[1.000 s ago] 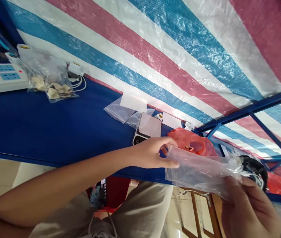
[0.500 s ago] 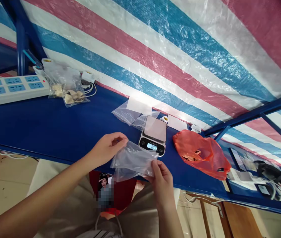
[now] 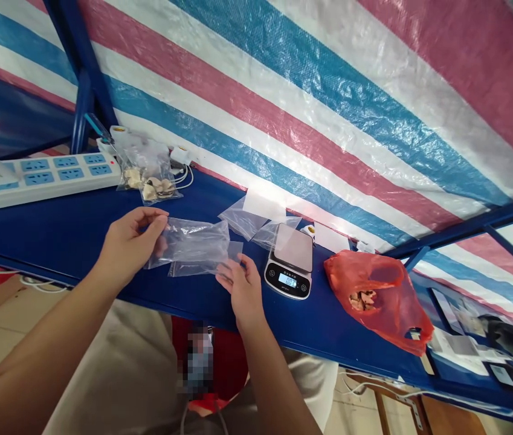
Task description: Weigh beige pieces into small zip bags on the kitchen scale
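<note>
A clear plastic bag (image 3: 197,237) is stretched out flat above the blue table. My left hand (image 3: 136,241) pinches its left end between thumb and fingers. A second layer of clear plastic shows below it; whether this is another bag I cannot tell. At the lower right edge of the plastic is my right hand (image 3: 245,290), fingers spread and touching or just beside it. Right of that hand stands a digital kitchen scale (image 3: 293,251) with its display lit and nothing on its plate.
Filled clear bags (image 3: 159,187) lie at the back left by a white power strip (image 3: 61,175). More flat clear bags (image 3: 242,219) lie behind the scale. A red plastic bag (image 3: 383,296) holding pale brownish pieces sits to the right. A striped sheet (image 3: 283,121) hangs behind the table (image 3: 79,229).
Both hands have moved left with the clear plastic bag, away from the front of the scale. My right hand's fingers have spread from their pinch. The view has shifted slightly.
</note>
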Action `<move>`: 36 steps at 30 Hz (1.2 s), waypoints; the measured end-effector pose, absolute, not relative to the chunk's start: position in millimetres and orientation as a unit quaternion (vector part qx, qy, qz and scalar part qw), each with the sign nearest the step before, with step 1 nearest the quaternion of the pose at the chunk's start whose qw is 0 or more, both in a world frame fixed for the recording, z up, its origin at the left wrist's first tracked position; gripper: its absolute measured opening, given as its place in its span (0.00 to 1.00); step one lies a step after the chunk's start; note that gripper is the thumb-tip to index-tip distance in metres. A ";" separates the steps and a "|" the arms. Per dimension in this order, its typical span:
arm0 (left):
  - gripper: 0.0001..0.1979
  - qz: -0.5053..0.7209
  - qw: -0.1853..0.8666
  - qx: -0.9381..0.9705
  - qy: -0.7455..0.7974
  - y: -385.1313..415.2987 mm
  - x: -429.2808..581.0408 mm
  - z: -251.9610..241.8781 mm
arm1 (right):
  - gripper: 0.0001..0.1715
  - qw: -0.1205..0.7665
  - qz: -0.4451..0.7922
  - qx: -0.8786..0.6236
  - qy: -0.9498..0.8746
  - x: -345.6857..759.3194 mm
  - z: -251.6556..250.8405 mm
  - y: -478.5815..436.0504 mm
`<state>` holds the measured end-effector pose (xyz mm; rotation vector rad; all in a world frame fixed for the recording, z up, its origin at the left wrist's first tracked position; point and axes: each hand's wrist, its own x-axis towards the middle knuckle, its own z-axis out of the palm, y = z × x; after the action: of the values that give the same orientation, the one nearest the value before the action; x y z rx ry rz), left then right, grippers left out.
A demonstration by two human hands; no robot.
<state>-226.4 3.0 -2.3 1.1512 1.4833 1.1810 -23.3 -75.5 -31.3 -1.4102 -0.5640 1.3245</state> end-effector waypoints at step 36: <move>0.20 0.529 0.419 0.476 0.564 -5.0 -166.5 -42.9 | 0.48 0.101 0.123 -0.530 -0.833 -24.2 -34.5 -88.9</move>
<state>-166.5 -5.0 -42.9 1.1947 1.4139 1.3267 -24.2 -88.9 -34.5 -1.5663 -2.4607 0.3645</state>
